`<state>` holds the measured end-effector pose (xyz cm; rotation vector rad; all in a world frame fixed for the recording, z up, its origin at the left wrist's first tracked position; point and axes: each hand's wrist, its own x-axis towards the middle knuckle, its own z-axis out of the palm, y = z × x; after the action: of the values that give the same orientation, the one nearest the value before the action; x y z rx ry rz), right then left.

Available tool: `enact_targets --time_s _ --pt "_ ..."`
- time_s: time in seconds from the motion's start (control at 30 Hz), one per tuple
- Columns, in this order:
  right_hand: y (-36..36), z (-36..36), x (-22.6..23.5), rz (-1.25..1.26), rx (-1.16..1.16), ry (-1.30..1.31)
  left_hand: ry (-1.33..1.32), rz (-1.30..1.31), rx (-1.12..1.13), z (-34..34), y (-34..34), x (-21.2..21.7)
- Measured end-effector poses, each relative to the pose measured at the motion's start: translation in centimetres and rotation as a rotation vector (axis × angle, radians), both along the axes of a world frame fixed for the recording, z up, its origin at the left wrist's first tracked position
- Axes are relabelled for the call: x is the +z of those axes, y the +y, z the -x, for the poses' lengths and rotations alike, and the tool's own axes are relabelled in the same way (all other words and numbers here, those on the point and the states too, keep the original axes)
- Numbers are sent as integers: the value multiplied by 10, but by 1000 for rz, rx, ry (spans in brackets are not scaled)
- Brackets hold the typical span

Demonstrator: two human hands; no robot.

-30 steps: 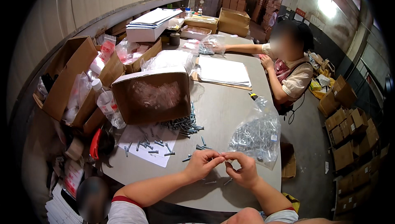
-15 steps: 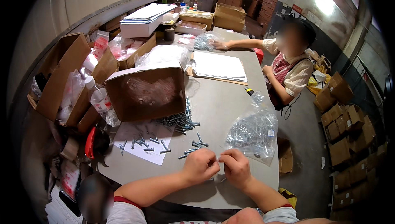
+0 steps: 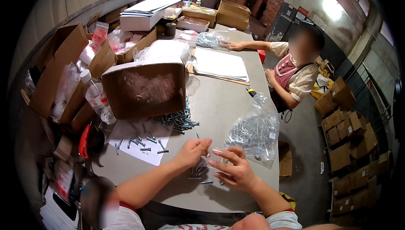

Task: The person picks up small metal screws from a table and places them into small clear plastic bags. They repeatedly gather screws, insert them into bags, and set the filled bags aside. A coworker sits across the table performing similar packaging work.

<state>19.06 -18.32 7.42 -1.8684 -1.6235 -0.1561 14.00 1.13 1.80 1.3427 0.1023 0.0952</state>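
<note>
My left hand (image 3: 193, 152) is closed in a pinch on a small clear plastic bag (image 3: 214, 159), which is thin and hard to outline. My right hand (image 3: 237, 170) has its fingers spread beside the bag; whether the fingertips touch it I cannot tell. Under and beside my hands lie a few loose silver bolts (image 3: 207, 182). A larger pile of bolts (image 3: 179, 121) spills out near the cardboard box, and several more rest on a white sheet of paper (image 3: 147, 155). To the right of the pile sits a big clear bag full of bolts (image 3: 253, 133).
An open cardboard box (image 3: 143, 88) holding small clear bags lies tipped toward me. Left of it stand a plastic bottle (image 3: 98, 97) and more cartons (image 3: 57, 69). Papers on a clipboard (image 3: 220, 64) lie farther back. Across the table, a co-worker's hand (image 3: 233, 45) touches another bag (image 3: 209, 39).
My hands have come apart a little and up, and the clear bag now shows between them. My right fingers have opened from a pinch. The whole view has shifted slightly.
</note>
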Motion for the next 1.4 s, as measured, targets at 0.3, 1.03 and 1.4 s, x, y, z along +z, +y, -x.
enact_targets --time_s 0.3,1.03,1.4 --pt "-5 -8 0 174 -131 -75 -47 -520 301 -4 34 17" --pt "-20 53 -26 397 -178 413 86 152 -664 182 -52 -14" --pt "26 71 -37 284 -222 271 310 433 -440 188 -91 -70"
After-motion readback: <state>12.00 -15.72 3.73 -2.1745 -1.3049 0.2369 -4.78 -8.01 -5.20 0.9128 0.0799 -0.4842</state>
